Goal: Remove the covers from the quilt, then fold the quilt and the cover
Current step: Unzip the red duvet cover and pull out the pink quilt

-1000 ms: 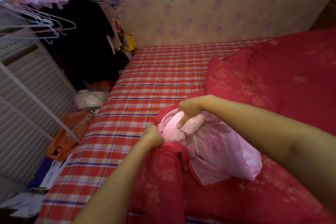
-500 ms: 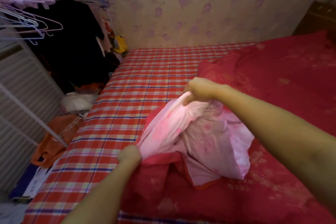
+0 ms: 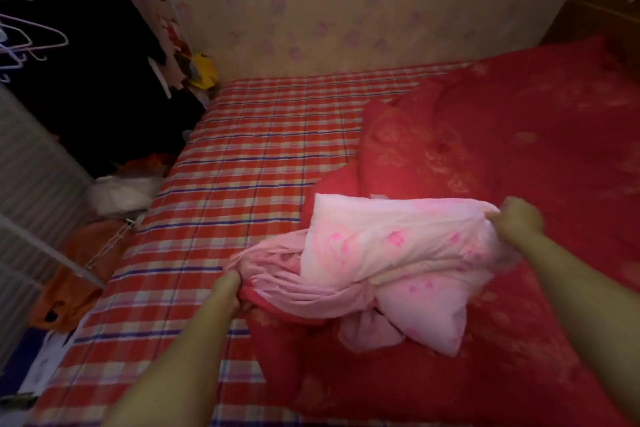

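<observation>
The red cover (image 3: pixel 502 156) is lying rumpled across the bed (image 3: pixel 242 156), with the pink quilt (image 3: pixel 398 253) bulging out of its opening. The right hand (image 3: pixel 519 218) is gripping a quilt corner while the left hand (image 3: pixel 228 288) is pinching the cover's edge; the quilt is looking soft, light and floppy, so corners are probably offering the surest hold.

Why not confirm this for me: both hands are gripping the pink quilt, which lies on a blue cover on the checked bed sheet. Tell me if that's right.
One detail is wrong: the cover is red, not blue, as the head view shows. The rest stands: the left hand and right hand both grip the pink quilt, over the checked bed sheet.
</observation>
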Available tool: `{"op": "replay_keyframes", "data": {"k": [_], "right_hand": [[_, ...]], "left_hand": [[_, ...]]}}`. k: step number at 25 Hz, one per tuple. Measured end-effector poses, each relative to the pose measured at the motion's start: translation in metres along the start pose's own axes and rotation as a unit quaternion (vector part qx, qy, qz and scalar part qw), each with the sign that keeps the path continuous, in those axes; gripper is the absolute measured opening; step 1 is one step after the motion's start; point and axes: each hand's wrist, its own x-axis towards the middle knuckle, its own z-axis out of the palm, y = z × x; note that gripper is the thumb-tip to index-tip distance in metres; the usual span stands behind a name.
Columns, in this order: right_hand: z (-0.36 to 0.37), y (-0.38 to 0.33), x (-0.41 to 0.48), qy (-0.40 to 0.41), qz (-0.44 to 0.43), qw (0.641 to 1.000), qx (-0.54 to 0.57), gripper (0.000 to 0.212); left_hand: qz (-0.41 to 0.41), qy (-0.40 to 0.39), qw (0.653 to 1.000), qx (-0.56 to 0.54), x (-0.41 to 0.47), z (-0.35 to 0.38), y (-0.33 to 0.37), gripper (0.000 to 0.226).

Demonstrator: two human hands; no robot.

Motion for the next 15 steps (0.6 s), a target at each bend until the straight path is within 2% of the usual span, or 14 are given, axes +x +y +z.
{"op": "replay_keyframes", "data": {"k": [2, 3, 4, 6, 7, 8, 10, 12, 13, 15], "right_hand": [[0.018, -0.040, -0.022, 0.066, -0.099, 0.993, -0.027, 0.036], [0.028, -0.067, -0.039, 0.081, -0.210, 0.974, -0.012, 0.044], [0.043, -0.094, -0.061, 0.070, -0.349, 0.935, 0.008, 0.053], [0.081, -0.134, -0.100, 0.044, -0.590, 0.804, -0.055, 0.059], [0.101, -0.145, -0.109, 0.046, -0.647, 0.753, -0.113, 0.054], [0.116, -0.151, -0.114, 0.034, -0.656, 0.734, -0.173, 0.047], [0.129, -0.154, -0.121, -0.066, -0.606, 0.744, -0.272, 0.041], [0.134, -0.155, -0.127, -0.117, -0.608, 0.742, -0.256, 0.022], [0.131, -0.157, -0.128, -0.121, -0.604, 0.753, -0.232, 0.013], [0.109, -0.158, -0.107, -0.054, -0.561, 0.805, -0.186, 0.025]], "left_hand": [[0.024, -0.064, 0.997, 0.024, -0.004, 0.036, 0.012, 0.031], [0.045, -0.096, 0.992, 0.066, -0.009, 0.051, 0.019, 0.031], [0.073, -0.122, 0.983, 0.114, -0.019, 0.065, 0.025, 0.025], [0.128, -0.150, 0.946, 0.258, -0.031, 0.083, 0.024, 0.020], [0.149, -0.139, 0.918, 0.339, -0.033, 0.088, 0.017, 0.017], [0.175, -0.129, 0.887, 0.408, -0.029, 0.090, 0.009, 0.013], [0.195, -0.116, 0.853, 0.471, -0.015, 0.090, -0.011, 0.036], [0.230, -0.092, 0.834, 0.493, -0.011, 0.090, -0.024, 0.046], [0.261, -0.070, 0.814, 0.514, -0.012, 0.091, -0.024, 0.047], [0.333, -0.010, 0.771, 0.543, -0.014, 0.086, -0.007, 0.048]]}}
